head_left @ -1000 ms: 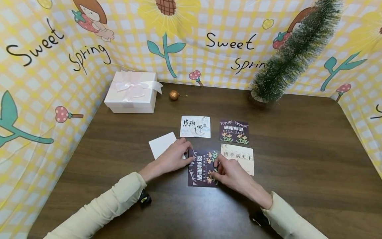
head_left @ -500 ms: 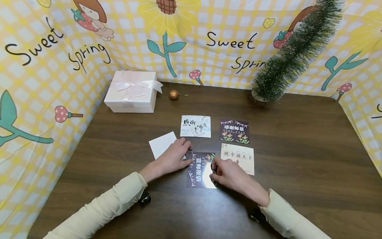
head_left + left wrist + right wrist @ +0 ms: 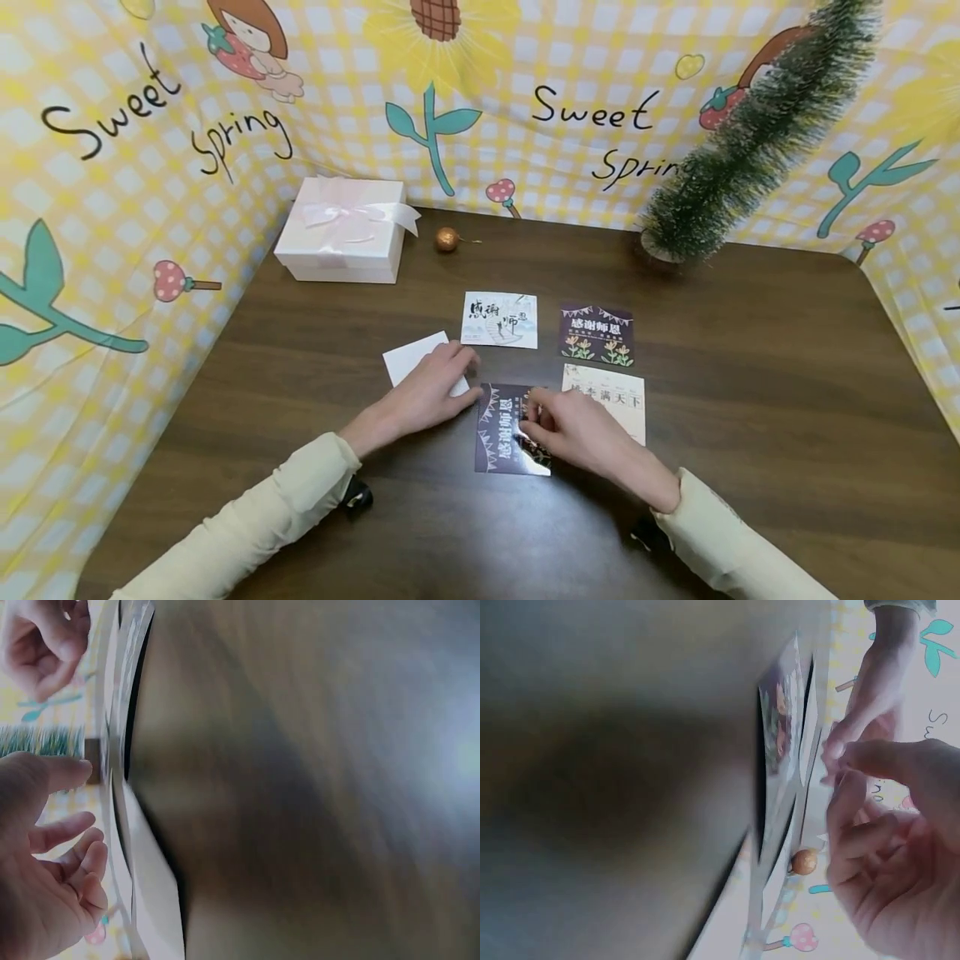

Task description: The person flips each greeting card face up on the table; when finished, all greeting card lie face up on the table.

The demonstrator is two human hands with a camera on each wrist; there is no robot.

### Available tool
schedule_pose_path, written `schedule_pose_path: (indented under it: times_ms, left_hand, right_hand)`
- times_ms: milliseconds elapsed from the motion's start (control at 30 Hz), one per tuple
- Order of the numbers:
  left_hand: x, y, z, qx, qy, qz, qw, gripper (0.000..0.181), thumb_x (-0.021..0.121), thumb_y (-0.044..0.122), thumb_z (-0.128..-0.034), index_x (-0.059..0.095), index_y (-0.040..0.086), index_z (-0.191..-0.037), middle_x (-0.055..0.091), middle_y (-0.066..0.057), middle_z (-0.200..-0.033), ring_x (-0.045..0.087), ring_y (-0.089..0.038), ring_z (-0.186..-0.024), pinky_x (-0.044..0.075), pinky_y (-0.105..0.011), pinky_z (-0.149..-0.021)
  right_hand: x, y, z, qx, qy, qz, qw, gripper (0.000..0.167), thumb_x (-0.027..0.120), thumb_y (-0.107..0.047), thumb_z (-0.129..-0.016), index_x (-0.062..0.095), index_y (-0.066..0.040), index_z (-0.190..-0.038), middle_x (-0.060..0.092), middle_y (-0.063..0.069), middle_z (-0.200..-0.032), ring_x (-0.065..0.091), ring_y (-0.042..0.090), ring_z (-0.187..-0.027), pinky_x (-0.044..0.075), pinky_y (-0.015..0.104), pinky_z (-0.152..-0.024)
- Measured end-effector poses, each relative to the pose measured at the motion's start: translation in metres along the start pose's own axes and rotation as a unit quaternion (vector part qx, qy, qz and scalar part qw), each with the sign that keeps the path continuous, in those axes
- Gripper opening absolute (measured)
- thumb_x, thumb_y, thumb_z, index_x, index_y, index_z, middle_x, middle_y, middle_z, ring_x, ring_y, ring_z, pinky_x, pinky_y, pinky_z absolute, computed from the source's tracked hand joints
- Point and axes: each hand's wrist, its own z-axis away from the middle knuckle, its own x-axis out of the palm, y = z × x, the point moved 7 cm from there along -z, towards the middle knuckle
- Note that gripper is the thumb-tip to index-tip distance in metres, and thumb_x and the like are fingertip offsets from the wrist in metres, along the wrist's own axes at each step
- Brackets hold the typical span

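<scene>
A dark purple card [image 3: 498, 454] with white Chinese lettering, bunting and flowers lies turned sideways on the table in the head view. My left hand [image 3: 431, 383] is at its left, over a blank white card [image 3: 411, 354] that it partly covers. In the left wrist view that hand's thumb and fingers [image 3: 86, 847] are apart, with nothing between them. My right hand [image 3: 581, 429] hovers over the purple card's right part, fingers loosely bent. Its thumb and forefinger are close together in the right wrist view, and no card shows between them.
Behind lie a pale lettered card [image 3: 498, 321] and another purple card [image 3: 596, 337]. A cream card [image 3: 626, 412] is partly under the right hand. Farther back stand a white ribboned box [image 3: 337, 262], a copper bauble [image 3: 447, 240] and a green bottlebrush tree [image 3: 742, 150].
The purple card has come slightly nearer the person and lies flat. My right hand has let go of its right edge and shifted left over it. The head view has swung a little.
</scene>
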Motion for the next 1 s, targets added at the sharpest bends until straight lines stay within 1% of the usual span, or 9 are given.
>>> schedule_pose_path:
  times_ms: [133, 267, 333, 400, 500, 600, 667, 867, 1000]
  left_hand:
    - [-0.017, -0.017, 0.011, -0.009, 0.027, -0.026, 0.9992, 0.029, 0.070, 0.015, -0.0870, 0.060, -0.001, -0.109, 0.056, -0.010, -0.095, 0.052, -0.026, -0.089, 0.044, -0.042, -0.080]
    - [-0.030, -0.036, 0.024, -0.035, 0.031, -0.052, 0.9976, 0.026, 0.067, 0.013, -0.0893, 0.060, -0.002, -0.110, 0.057, -0.012, -0.099, 0.052, -0.030, -0.093, 0.043, -0.046, -0.081]
    - [-0.034, -0.044, 0.030, -0.040, 0.033, -0.065, 0.9965, 0.025, 0.065, 0.011, -0.0902, 0.061, -0.003, -0.111, 0.059, -0.013, -0.103, 0.053, -0.031, -0.096, 0.044, -0.047, -0.080]
    - [-0.038, -0.051, 0.035, -0.041, 0.036, -0.077, 0.9955, 0.023, 0.063, 0.009, -0.0912, 0.062, -0.003, -0.111, 0.060, -0.014, -0.105, 0.054, -0.032, -0.097, 0.044, -0.048, -0.079]
    - [-0.041, -0.059, 0.042, -0.045, 0.039, -0.093, 0.9939, 0.020, 0.059, 0.005, -0.0921, 0.062, -0.003, -0.111, 0.061, -0.014, -0.107, 0.054, -0.033, -0.097, 0.044, -0.048, -0.077]
    - [-0.043, -0.063, 0.048, -0.052, 0.036, -0.100, 0.9930, 0.019, 0.057, 0.002, -0.0924, 0.063, -0.001, -0.110, 0.062, -0.013, -0.110, 0.055, -0.033, -0.100, 0.044, -0.047, -0.077]
    - [-0.043, -0.063, 0.052, -0.052, 0.029, -0.106, 0.9925, 0.020, 0.055, -0.001, -0.0922, 0.064, -0.001, -0.110, 0.063, -0.012, -0.113, 0.055, -0.033, -0.103, 0.044, -0.047, -0.077]
    - [-0.041, -0.062, 0.058, -0.045, -0.007, -0.145, 0.9884, 0.024, 0.054, -0.003, -0.0913, 0.068, 0.001, -0.110, 0.063, -0.011, -0.121, 0.055, -0.032, -0.111, 0.044, -0.048, -0.081]
    - [-0.043, -0.064, 0.062, -0.047, -0.017, -0.155, 0.9866, 0.027, 0.053, -0.004, -0.0905, 0.068, 0.001, -0.113, 0.063, -0.011, -0.123, 0.055, -0.032, -0.113, 0.043, -0.048, -0.083]
  right_hand:
    - [-0.008, -0.013, -0.016, -0.063, 0.039, 0.048, 0.9961, 0.012, 0.071, -0.019, -0.089, 0.060, -0.013, -0.088, 0.061, -0.006, -0.072, 0.053, 0.004, -0.058, 0.045, 0.019, -0.052]
    - [-0.007, -0.025, -0.036, -0.131, 0.058, 0.118, 0.9826, 0.023, 0.072, -0.023, -0.089, 0.063, -0.008, -0.102, 0.067, 0.004, -0.097, 0.065, 0.015, -0.083, 0.054, 0.028, -0.071]
    - [-0.002, -0.030, -0.046, -0.159, 0.050, 0.150, 0.9745, 0.033, 0.072, -0.026, -0.089, 0.063, -0.006, -0.113, 0.066, 0.007, -0.110, 0.064, 0.020, -0.098, 0.054, 0.033, -0.083]
    - [0.004, -0.034, -0.056, -0.182, 0.029, 0.172, 0.9677, 0.044, 0.072, -0.028, -0.089, 0.060, -0.004, -0.123, 0.063, 0.010, -0.123, 0.060, 0.023, -0.113, 0.049, 0.036, -0.094]
    - [0.015, -0.039, -0.067, -0.208, -0.013, 0.211, 0.9552, 0.060, 0.072, -0.034, -0.089, 0.054, 0.000, -0.134, 0.055, 0.015, -0.137, 0.052, 0.028, -0.127, 0.043, 0.039, -0.104]
    - [0.023, -0.044, -0.074, -0.221, -0.051, 0.238, 0.9442, 0.068, 0.070, -0.039, -0.090, 0.048, 0.001, -0.140, 0.048, 0.017, -0.144, 0.046, 0.030, -0.133, 0.038, 0.040, -0.108]
    - [0.027, -0.047, -0.078, -0.229, -0.064, 0.251, 0.9384, 0.070, 0.069, -0.040, -0.090, 0.046, 0.001, -0.141, 0.047, 0.017, -0.146, 0.045, 0.030, -0.134, 0.037, 0.040, -0.109]
    - [0.033, -0.052, -0.087, -0.241, -0.077, 0.280, 0.9260, 0.072, 0.069, -0.042, -0.089, 0.046, 0.001, -0.142, 0.047, 0.016, -0.146, 0.045, 0.029, -0.134, 0.037, 0.038, -0.109]
    - [0.034, -0.054, -0.091, -0.246, -0.082, 0.288, 0.9219, 0.070, 0.070, -0.041, -0.089, 0.048, 0.001, -0.140, 0.049, 0.016, -0.144, 0.047, 0.029, -0.133, 0.037, 0.038, -0.109]
